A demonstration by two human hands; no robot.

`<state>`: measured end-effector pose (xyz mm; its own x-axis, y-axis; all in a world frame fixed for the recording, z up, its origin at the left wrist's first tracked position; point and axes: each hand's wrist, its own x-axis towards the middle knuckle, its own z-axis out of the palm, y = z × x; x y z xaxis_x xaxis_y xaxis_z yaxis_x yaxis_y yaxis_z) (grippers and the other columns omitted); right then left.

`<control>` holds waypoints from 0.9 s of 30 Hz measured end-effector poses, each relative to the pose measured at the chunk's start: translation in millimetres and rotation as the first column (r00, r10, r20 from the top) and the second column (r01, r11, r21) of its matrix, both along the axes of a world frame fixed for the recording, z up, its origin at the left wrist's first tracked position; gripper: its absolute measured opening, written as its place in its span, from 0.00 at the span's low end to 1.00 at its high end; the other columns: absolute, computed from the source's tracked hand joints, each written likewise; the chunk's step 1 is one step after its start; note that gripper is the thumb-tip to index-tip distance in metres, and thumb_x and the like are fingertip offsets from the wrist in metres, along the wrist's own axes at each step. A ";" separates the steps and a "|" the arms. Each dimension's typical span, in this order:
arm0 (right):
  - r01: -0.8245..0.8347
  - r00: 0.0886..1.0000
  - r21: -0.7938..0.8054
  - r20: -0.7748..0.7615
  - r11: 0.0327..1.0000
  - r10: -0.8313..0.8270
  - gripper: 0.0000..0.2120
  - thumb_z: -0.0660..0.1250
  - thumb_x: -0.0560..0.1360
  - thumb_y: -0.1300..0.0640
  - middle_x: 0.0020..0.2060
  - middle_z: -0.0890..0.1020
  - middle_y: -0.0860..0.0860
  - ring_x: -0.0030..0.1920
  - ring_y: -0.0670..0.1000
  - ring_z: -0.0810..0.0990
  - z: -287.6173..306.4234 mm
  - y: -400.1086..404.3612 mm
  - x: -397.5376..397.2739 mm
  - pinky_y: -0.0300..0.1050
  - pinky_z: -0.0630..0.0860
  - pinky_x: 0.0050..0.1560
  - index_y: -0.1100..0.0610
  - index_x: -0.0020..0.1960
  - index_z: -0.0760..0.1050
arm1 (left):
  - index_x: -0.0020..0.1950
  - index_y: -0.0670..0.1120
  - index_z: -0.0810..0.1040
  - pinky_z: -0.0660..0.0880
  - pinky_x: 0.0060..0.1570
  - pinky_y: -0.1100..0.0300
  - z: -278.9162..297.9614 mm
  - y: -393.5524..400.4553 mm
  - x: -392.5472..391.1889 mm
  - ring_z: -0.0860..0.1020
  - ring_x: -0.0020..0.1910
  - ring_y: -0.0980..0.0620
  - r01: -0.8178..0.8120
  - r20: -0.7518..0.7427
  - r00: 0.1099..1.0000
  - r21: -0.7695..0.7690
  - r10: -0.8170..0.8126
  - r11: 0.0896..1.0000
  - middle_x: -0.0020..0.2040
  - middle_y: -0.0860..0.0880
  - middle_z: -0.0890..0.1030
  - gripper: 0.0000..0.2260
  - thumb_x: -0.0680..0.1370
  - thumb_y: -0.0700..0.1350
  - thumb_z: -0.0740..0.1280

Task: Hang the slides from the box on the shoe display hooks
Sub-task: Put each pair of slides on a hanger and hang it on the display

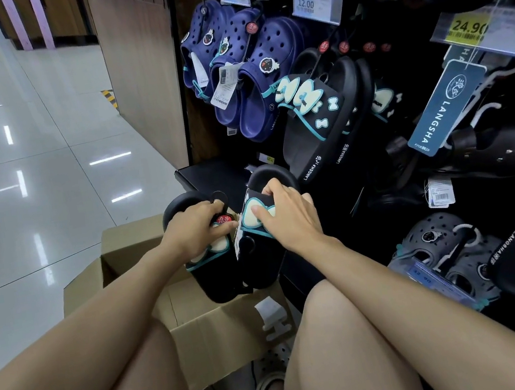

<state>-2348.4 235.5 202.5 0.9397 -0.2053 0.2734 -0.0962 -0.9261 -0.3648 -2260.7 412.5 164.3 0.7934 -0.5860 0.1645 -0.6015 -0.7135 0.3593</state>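
Setting: retail shop, footwear aisle.
Display wall: dark panel with hooks carrying hung pairs of navy clogs and black slides with bow trim.
Pricing: clear shelf-edge price holders, one reading 12.00, one yellow label reading 24.90.
Merchandise tags: barcoded swing tag on a clog; blue brand card marked LANGSHA.
Stock: open cardboard carton on the floor beside the display.
Floor: glossy pale tiles reflecting ceiling strip lights.

Glossy white tile floor; wood-panel wall.
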 end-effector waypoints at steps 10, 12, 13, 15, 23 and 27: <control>-0.091 0.996 0.026 -0.022 0.996 0.092 0.10 0.64 0.79 0.46 0.55 0.80 0.48 0.55 0.51 0.77 2.4 0.8 -2.3 0.49 0.63 0.61 0.50 0.52 0.65 | 0.60 0.48 0.76 0.68 0.41 0.58 3.1 -7.2 -5.6 0.77 0.51 0.49 -0.091 0.064 0.994 -0.016 0.092 0.996 0.55 0.48 0.80 0.19 0.79 0.60 0.61; -0.124 0.991 0.024 -0.051 0.992 0.125 0.10 0.64 0.79 0.46 0.55 0.80 0.47 0.55 0.51 0.77 0.7 -0.4 -1.5 0.48 0.63 0.60 0.49 0.52 0.66 | 0.56 0.48 0.76 0.67 0.39 0.57 4.1 -6.6 -6.1 0.76 0.47 0.50 -0.103 0.070 0.992 -0.046 0.106 0.994 0.52 0.49 0.79 0.17 0.79 0.60 0.61; -0.142 0.987 0.026 -0.065 0.989 0.144 0.10 0.64 0.78 0.45 0.54 0.80 0.47 0.55 0.51 0.77 -0.4 -1.2 -0.9 0.48 0.63 0.60 0.49 0.52 0.66 | 0.55 0.48 0.76 0.66 0.38 0.57 4.7 -6.8 -6.4 0.75 0.45 0.51 -0.108 0.076 0.991 -0.059 0.112 0.992 0.50 0.49 0.79 0.16 0.79 0.60 0.61; -0.175 0.980 0.031 -0.095 0.984 0.177 0.09 0.65 0.78 0.45 0.52 0.79 0.46 0.55 0.50 0.77 -2.8 -1.6 0.1 0.50 0.64 0.60 0.49 0.51 0.67 | 0.49 0.49 0.75 0.65 0.36 0.57 6.1 -7.6 -7.3 0.74 0.42 0.51 -0.117 0.099 0.987 -0.089 0.125 0.989 0.45 0.51 0.77 0.15 0.79 0.60 0.61; -0.202 0.970 0.076 -0.123 0.976 0.210 0.09 0.65 0.77 0.47 0.51 0.80 0.43 0.53 0.49 0.77 -5.7 -5.1 0.5 0.50 0.64 0.59 0.48 0.54 0.70 | 0.42 0.49 0.71 0.61 0.37 0.54 8.1 -11.5 -10.2 0.75 0.40 0.48 -0.126 0.161 0.976 -0.143 0.149 0.982 0.39 0.52 0.76 0.15 0.78 0.60 0.62; -0.232 0.958 0.091 -0.148 0.968 0.244 0.09 0.66 0.78 0.49 0.48 0.77 0.41 0.52 0.48 0.76 -4.4 -3.9 -1.7 0.49 0.63 0.60 0.48 0.57 0.72 | 0.40 0.49 0.67 0.61 0.37 0.54 10.3 -15.1 -12.7 0.75 0.38 0.47 -0.121 0.174 0.973 -0.181 0.153 0.976 0.35 0.52 0.75 0.14 0.79 0.57 0.62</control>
